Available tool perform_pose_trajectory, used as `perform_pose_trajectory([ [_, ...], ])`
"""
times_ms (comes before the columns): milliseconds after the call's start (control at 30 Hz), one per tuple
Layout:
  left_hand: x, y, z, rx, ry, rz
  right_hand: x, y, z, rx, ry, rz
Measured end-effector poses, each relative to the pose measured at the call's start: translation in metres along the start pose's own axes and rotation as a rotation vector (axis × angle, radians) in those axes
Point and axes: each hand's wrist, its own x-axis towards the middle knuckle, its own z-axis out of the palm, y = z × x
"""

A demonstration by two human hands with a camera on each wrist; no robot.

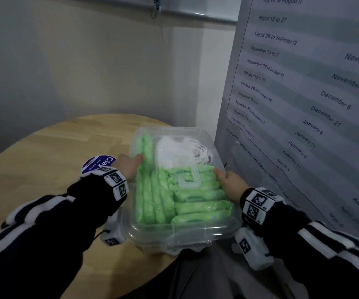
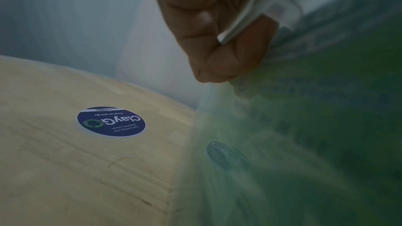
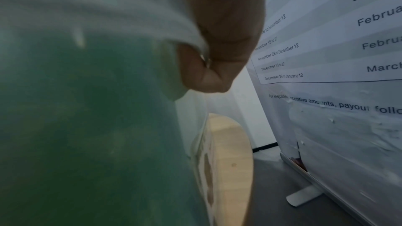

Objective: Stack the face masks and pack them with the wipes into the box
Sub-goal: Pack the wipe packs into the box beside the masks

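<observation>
Sleeves in black with white stripes fill the bottom of the head view, and between them sits the clear box [image 1: 182, 231] at the near edge of the round wooden counter [image 1: 51, 152]. Its lid [image 1: 187, 137] is on, and through it show the white masks [image 1: 174, 152] at the upper middle and the green wipes [image 1: 198, 203] packed below and along the left. The left hand [image 1: 129, 165] grips the lid's left rim and the right hand [image 1: 230, 182] its right rim, fingers curled under the edge on both. The box's long axis runs away from the person, so the hands flank its long sides, equally near; pressing the lid shut looks like what remains. Wrist views show what the head view hides: the curled fingers [image 2: 219, 57] hooked on the rim, and the whole blue sticker [image 2: 110, 121] on the counter.
</observation>
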Motion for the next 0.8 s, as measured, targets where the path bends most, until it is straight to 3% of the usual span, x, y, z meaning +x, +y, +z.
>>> perform_pose_trajectory([
  [333, 0.013, -0.001, -0.007, 0.151, -0.003, -0.026, 0.019, -0.006, 0.005, 0.068, 0.063, -0.032],
  [600, 0.02, 0.007, -0.011, 0.434, 0.15, 0.069, 0.014, -0.012, 0.02, 0.261, 0.196, -0.069],
  [700, 0.014, 0.003, -0.01, 0.406, 0.252, 0.194, 0.01, -0.013, 0.019, 0.251, 0.222, -0.076],
  [800, 0.009, -0.007, -0.017, 0.327, 0.238, 0.575, 0.002, -0.019, 0.015, 0.133, 0.232, -0.087],
])
